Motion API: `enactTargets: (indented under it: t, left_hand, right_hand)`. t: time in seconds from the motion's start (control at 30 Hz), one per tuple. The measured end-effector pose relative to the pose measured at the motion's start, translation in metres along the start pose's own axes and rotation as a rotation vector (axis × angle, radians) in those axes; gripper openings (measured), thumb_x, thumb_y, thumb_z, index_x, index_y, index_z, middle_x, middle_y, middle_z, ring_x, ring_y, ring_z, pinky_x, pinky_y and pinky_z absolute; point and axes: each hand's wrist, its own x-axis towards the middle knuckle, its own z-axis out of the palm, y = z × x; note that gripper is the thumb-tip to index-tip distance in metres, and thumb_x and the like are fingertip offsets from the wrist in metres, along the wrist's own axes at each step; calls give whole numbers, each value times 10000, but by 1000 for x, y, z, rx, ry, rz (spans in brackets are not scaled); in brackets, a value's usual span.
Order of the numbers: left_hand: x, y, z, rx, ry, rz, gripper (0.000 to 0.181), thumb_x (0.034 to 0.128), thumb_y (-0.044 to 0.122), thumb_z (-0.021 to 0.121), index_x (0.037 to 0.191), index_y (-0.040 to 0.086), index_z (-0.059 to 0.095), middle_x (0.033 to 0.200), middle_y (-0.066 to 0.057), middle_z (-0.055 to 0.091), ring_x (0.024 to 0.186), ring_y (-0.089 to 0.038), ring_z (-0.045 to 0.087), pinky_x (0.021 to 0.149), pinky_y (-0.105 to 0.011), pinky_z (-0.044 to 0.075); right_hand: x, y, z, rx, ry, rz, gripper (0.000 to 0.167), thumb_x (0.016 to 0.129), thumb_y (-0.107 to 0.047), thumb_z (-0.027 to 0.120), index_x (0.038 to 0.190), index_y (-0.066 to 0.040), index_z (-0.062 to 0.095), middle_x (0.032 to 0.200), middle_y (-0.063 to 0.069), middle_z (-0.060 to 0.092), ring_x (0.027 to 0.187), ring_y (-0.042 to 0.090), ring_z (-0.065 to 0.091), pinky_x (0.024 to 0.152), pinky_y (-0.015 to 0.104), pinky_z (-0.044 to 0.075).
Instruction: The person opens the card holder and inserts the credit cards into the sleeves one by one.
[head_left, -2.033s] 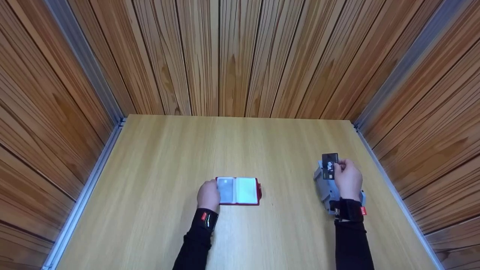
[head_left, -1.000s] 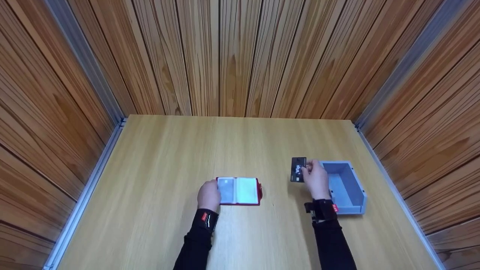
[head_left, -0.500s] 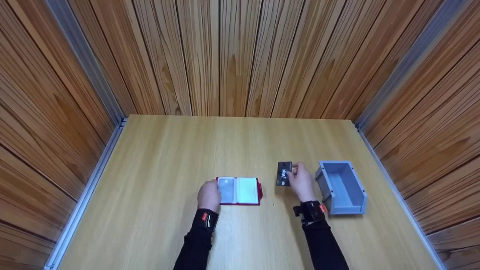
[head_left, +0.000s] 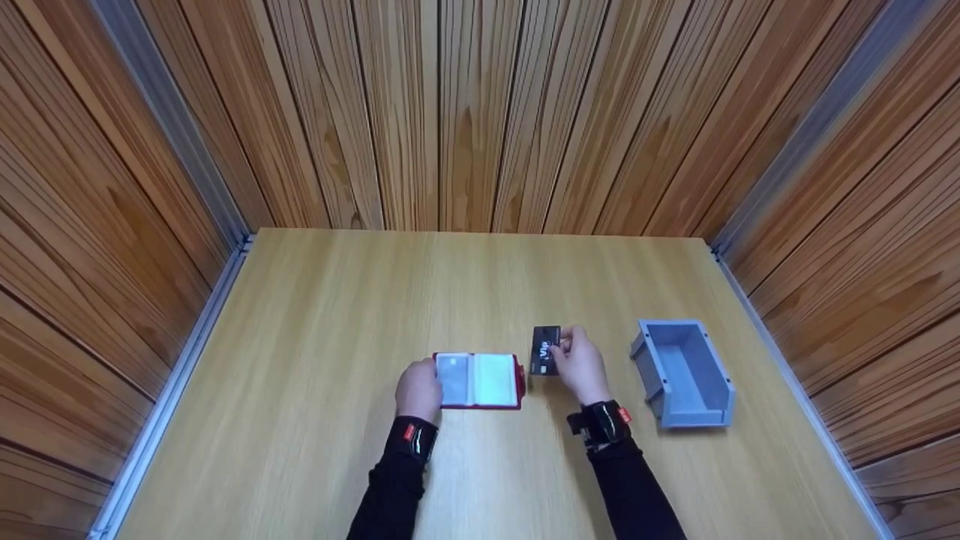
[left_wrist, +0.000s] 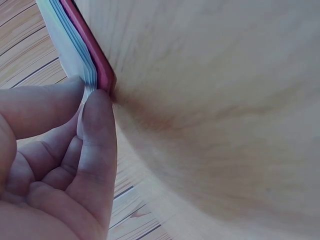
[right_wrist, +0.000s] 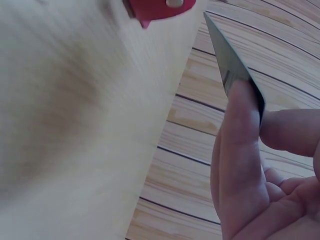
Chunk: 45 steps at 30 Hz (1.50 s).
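A red card holder [head_left: 495, 380] lies spread open on the table, its clear plastic sleeves facing up. My left hand [head_left: 418, 390] pinches its left edge between thumb and fingers; in the left wrist view the red cover [left_wrist: 92, 45] and layered sleeves [left_wrist: 70, 47] show at the fingertips. Just right of the holder, my right hand [head_left: 583, 365] pinches a black card [head_left: 544, 351] marked "Vip" by its right edge. The right wrist view shows this card [right_wrist: 232, 62] held between thumb and finger, apart from the holder's red snap strap [right_wrist: 162, 7].
A grey-blue plastic bin [head_left: 688, 375] stands on the wooden table [head_left: 337, 300] to the right of my right hand. Wood-plank walls [head_left: 472, 112] rise behind the table and on both sides, with metal rails along the table's side edges.
My right hand has carried the black card leftward from above the bin to beside the card holder. The bin's inside has come into view. My left hand and the holder have stayed put.
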Motion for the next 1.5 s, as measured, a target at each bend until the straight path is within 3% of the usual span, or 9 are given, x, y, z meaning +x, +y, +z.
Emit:
enactTargets:
  t: [0.37,0.67,0.9,1.1,1.27,1.5]
  left_hand:
    - [0,0,-1,-4,-6,-4,62,790,-81,612,794,-23,634,748,-158,624,728,-350,626,653,-483,496]
    - [-1,0,-1,-12,-22,-14,66,806,-77,599,809,-26,641,752,-146,620,728,-332,618,661,-470,496]
    - [-1,0,-2,-9,-23,-15,53,808,-66,609,823,-29,644,767,-155,629,741,-340,626,668,-476,501]
    - [-1,-1,0,3,-1,-3,64,805,-74,596,810,-25,637,750,-162,621,739,-354,626,670,-483,496]
    - [0,-1,0,-2,-19,-23,68,808,-74,598,817,-20,640,766,-159,626,746,-346,627,677,-479,498]
    - [1,0,0,-1,-31,-39,64,809,-68,614,833,-18,647,775,-152,629,757,-339,627,686,-472,500]
  right_hand:
    - [-4,-11,23,76,-89,45,229,896,-22,653,1092,19,541,807,63,580,707,203,562,599,320,478]
    - [-10,-18,44,88,-134,-5,219,879,-6,667,1048,20,532,796,56,585,687,190,565,591,319,495]
    - [-12,-28,55,103,-206,58,213,910,-20,648,1075,-2,515,826,59,570,677,177,565,581,315,507]
    - [-14,-30,65,87,-208,16,222,904,-26,660,1070,12,518,798,54,556,614,164,558,535,306,497]
    - [-15,-30,71,74,-195,-35,211,888,-20,678,1022,9,519,772,46,553,626,170,550,553,319,491]
    - [-16,-31,78,79,-203,-31,202,884,-14,678,995,-4,509,756,34,542,629,170,538,564,320,477]
